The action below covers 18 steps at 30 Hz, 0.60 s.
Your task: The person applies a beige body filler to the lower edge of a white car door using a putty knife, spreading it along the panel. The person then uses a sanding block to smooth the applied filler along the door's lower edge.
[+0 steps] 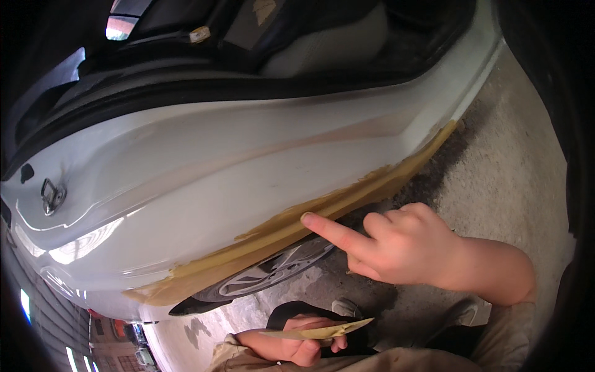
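Head cam: R hand point(400, 245) has index finger point(334, 232) straight out, tip at yellow-brown layer point(365, 189) on lower edge of white car body point(248, 167), just above wheel point(245, 282); other fingers curled, can't tell if gripping anything. L hand point(302, 352), apart from car, pinches thin flat piece point(310, 333) w/ yellowish paste point(350, 327) btwn thumb & fingers. Grey flr point(514, 161) below.

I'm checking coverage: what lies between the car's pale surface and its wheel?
A yellow-brown band lies between the pale surface and the wheel, in the head view.
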### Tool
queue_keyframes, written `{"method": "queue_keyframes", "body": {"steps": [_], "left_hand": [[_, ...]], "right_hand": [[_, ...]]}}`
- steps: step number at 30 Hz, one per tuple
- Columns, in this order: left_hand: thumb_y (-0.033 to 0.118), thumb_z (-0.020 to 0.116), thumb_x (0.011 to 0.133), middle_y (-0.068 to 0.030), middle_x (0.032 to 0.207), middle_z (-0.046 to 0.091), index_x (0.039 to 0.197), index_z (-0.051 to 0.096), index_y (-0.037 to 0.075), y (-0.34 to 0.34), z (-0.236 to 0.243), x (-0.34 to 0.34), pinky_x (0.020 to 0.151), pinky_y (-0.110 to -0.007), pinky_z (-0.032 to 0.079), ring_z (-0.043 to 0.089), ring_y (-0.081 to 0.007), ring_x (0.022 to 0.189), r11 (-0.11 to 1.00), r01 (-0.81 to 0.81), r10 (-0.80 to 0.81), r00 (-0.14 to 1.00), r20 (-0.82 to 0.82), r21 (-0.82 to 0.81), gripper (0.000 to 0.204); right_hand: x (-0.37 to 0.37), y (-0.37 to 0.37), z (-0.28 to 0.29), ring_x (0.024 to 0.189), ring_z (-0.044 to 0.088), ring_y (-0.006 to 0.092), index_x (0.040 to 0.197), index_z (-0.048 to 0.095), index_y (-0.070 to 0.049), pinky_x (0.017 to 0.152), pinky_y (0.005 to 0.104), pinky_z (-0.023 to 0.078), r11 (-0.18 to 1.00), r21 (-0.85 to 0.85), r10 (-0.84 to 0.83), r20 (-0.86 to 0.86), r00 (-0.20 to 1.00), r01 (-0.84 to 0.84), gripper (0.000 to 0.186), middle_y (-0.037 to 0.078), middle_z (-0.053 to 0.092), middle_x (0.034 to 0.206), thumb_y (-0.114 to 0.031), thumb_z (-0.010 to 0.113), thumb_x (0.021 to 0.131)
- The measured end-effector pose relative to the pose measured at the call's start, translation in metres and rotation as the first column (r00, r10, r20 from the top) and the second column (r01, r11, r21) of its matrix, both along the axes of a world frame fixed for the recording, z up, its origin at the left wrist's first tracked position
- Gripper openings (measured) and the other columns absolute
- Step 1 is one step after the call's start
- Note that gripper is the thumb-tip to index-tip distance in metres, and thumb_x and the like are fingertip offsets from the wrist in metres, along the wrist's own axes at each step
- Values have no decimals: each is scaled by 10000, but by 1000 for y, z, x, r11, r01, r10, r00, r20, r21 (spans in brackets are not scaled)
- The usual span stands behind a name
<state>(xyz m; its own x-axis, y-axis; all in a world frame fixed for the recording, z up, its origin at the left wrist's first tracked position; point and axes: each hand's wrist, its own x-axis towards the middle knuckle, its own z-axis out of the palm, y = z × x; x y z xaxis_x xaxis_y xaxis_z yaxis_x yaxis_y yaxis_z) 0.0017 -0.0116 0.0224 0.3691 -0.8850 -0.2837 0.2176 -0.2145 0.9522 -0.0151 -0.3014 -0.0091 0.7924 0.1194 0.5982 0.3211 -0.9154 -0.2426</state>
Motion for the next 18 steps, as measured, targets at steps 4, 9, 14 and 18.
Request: {"method": "queue_keyframes", "body": {"steps": [4,9,14,18], "left_hand": [[576,488,1060,-180,967,687,1191,603,-67,7,-3,6,714,-327,552,666,-218,815,1000,20,-20,999,-27,-14,666],[557,531,1050,-160,1047,687,1217,622,-43,23,-4,22,759,-313,541,660,-197,924,986,158,-152,985,-87,60,630],[590,550,1032,-145,1047,688,1189,641,-34,16,-3,26,731,-293,523,648,-186,906,974,223,-216,967,-134,41,650],[585,528,1042,-148,1044,690,1165,651,-35,9,0,26,708,-303,522,649,-186,866,968,236,-220,960,-175,79,644]], "right_hand": [[0,1,-7,400,374,97,1513,626,-249,380,264,379,999,-16,-46,7,999,46,842,-42,332,582,-238,770,683],[-8,-13,-17,411,482,103,1562,562,-191,397,281,425,998,-39,-57,-52,997,55,757,-21,457,553,-183,683,815],[-12,-26,-29,430,545,151,1471,648,-163,431,315,478,994,26,-105,-96,990,107,744,-9,507,571,-294,816,758],[-14,-32,-32,419,539,144,1491,628,-168,420,304,471,992,71,-103,-76,992,109,764,-3,514,568,-284,818,760]]}}
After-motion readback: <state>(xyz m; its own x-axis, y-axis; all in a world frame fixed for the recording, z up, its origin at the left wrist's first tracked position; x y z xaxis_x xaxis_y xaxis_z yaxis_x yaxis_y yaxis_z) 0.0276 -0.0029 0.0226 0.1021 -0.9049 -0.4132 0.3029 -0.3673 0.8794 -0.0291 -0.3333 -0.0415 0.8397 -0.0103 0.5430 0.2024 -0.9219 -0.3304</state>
